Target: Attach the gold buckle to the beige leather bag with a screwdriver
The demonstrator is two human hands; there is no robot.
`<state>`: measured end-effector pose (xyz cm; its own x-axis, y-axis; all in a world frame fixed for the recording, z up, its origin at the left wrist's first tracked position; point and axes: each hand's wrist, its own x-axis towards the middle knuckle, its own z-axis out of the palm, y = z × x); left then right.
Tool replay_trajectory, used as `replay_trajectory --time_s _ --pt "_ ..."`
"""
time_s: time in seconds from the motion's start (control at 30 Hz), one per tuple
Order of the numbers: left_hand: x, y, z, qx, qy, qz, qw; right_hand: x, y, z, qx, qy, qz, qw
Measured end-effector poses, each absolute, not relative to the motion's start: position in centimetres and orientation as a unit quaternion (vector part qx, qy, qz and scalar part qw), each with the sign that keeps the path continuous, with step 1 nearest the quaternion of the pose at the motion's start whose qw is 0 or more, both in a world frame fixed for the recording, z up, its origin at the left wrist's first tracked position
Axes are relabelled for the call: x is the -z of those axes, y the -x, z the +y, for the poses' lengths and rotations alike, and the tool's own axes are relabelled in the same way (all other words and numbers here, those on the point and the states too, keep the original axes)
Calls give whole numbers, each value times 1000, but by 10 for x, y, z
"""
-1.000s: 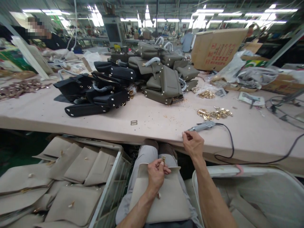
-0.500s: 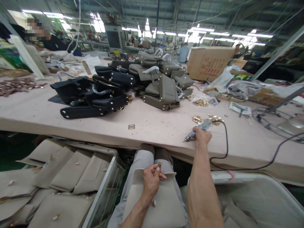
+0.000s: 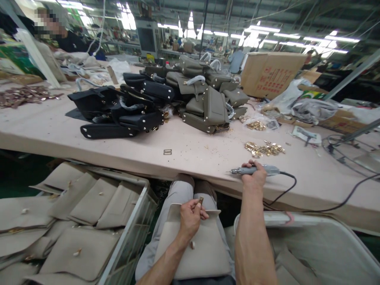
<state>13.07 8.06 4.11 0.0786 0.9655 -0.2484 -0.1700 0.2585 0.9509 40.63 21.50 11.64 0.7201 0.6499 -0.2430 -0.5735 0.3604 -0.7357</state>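
In the head view my left hand [image 3: 190, 217] pinches a small gold metal fitting [image 3: 201, 200] between thumb and fingers. It is held over the top flap of a beige bag piece [image 3: 204, 259] lying across my lap. A small knob-like clasp [image 3: 192, 245] shows on that piece's front, beside my left wrist. At the table edge, my right hand [image 3: 254, 175] is wrapped round a grey electric screwdriver [image 3: 271, 170], whose bit points left. Just beyond it lies a loose pile of gold metal fittings [image 3: 267, 149].
Black bags [image 3: 118, 111] and olive bags [image 3: 208, 107] are heaped on the table [image 3: 142, 152]. At my left, a crate [image 3: 130, 225] holds several beige pieces; a white bin [image 3: 323, 233] stands at right. The screwdriver's cord [image 3: 293, 184] trails right. A cardboard box [image 3: 271, 75] stands behind.
My right hand has turned the screwdriver from slanting down-left to nearly level, slightly nearer me. My left hand still pinches the fitting over the flap. The view has shifted a little.
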Motion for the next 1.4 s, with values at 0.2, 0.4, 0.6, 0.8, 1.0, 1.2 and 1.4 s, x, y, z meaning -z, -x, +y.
replay_trajectory --time_s 0.2,0.4,0.6,0.8,1.0,1.2,1.4 --pt "-36 -131 80 -471 -384 500 617 -114 -380 224 -290 474 -18 831" --pt "-38 -132 82 -467 -389 501 617 -111 -376 229 -248 498 -15 831" --pt "-35 -133 83 -470 -380 499 620 -112 -367 231 -252 500 22 828" --pt "-36 -133 83 -469 -385 502 616 -119 -360 230 -252 496 27 831" --pt "-37 -132 83 -460 -392 502 619 -127 -355 230 -262 479 75 835" --pt "-30 -132 82 -461 -394 502 617 -131 -358 229 -270 461 79 842" --pt "-28 -132 83 -461 -391 502 618 -132 -359 227 -272 454 94 843"
